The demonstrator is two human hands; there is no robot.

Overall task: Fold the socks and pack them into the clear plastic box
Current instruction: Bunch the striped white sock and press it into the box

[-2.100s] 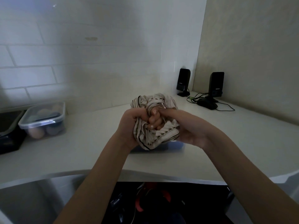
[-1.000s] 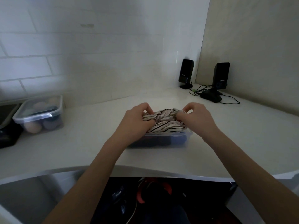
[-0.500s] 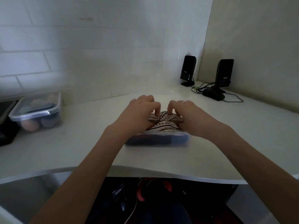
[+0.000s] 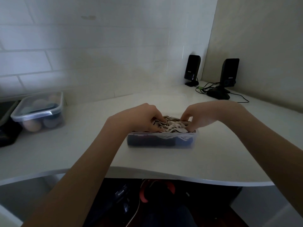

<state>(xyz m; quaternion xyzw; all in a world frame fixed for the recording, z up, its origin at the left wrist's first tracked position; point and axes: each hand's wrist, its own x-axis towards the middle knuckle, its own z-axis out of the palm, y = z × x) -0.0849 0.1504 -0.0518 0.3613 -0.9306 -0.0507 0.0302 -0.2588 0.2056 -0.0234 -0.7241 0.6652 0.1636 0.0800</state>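
Two seconds ago both hands held the cream sock bundle with dark stripes (image 4: pixel 172 126) in the air, above the box. Now this bundle lies inside the clear rectangular plastic box (image 4: pixel 185 143), which stands in the middle of the frame on the white curved tabletop (image 4: pixel 164 161). The bundle has gone down step by step in the last second and now its top stands only a little above the rim.

The left hand (image 4: pixel 144 117) has its fingers curled down on the left part of the striped fabric and pinches or presses it; I cannot tell which exactly. The right hand (image 4: pixel 201 115) has its fingertips pushed into the fabric at the right end of the box. The two hands are slightly apart, with striped cloth visible between them.

Under the striped socks, dark blue folded socks (image 4: pixel 150 142) show through the front wall, so the box seems almost full. I judge that the packing of this pair is nearly done, and only tucking the loose edges under the rim remains.

At the left of the frame stands a second clear lidded container with rounded things inside (image 4: pixel 39 112).
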